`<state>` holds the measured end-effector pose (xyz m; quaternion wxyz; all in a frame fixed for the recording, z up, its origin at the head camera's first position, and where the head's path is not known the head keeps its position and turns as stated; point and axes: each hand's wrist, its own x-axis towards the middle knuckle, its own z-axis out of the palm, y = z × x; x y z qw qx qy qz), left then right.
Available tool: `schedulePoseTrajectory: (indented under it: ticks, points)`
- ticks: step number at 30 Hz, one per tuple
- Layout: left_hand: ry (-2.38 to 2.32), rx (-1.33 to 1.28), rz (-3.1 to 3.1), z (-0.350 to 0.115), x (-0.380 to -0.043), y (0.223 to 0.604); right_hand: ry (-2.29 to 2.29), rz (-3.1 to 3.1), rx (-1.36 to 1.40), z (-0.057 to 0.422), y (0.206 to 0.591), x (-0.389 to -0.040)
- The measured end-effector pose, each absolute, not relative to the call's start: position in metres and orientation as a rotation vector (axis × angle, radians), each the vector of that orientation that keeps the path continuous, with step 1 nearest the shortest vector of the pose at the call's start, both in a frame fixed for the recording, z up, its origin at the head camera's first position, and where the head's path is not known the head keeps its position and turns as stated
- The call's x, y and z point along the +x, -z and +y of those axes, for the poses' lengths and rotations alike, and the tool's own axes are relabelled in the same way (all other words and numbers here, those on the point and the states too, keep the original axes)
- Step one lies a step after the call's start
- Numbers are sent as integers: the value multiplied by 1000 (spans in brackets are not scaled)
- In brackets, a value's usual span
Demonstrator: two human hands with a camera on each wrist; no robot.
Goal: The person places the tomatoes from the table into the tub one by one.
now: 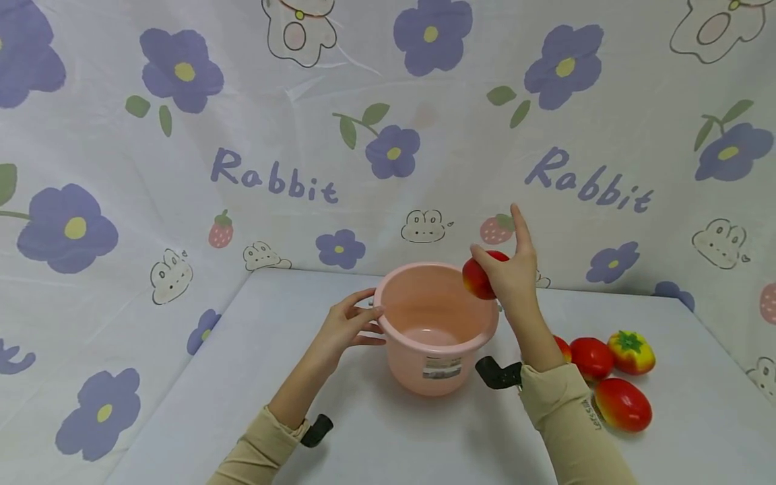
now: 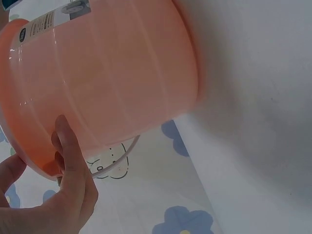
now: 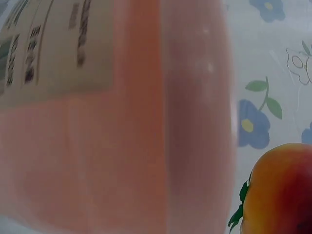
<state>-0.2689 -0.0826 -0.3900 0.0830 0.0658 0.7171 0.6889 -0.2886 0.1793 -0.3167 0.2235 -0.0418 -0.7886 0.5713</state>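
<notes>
A pink plastic bucket (image 1: 403,357) stands upright on the white table, with a printed label on its front. At its left rim, my left hand (image 1: 348,323) grips the edge, thumb at the lip and fingers spread along the outer wall; the left wrist view shows the fingers (image 2: 73,156) below the rim. My right hand (image 1: 514,279) holds a red-and-yellow fruit (image 1: 477,278) over the bucket's right rim, index finger pointing up. In the right wrist view the fruit (image 3: 282,190) has green leaves at its top, while the hand is out of sight.
Right of the bucket lie several fruits: a red one (image 1: 591,358), one with a green top (image 1: 632,352) and a longer red-yellow one (image 1: 623,405). Another is partly hidden behind my right forearm. A patterned curtain (image 1: 424,101) hangs behind the table (image 1: 376,438).
</notes>
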Motion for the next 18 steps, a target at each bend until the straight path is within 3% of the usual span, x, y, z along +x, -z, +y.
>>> schedulePoseTrajectory:
  ticks: [18]
  points:
    - [-2022, 191, 2159, -82, -269, 390, -1637, -2231, 24, 130, 307, -295]
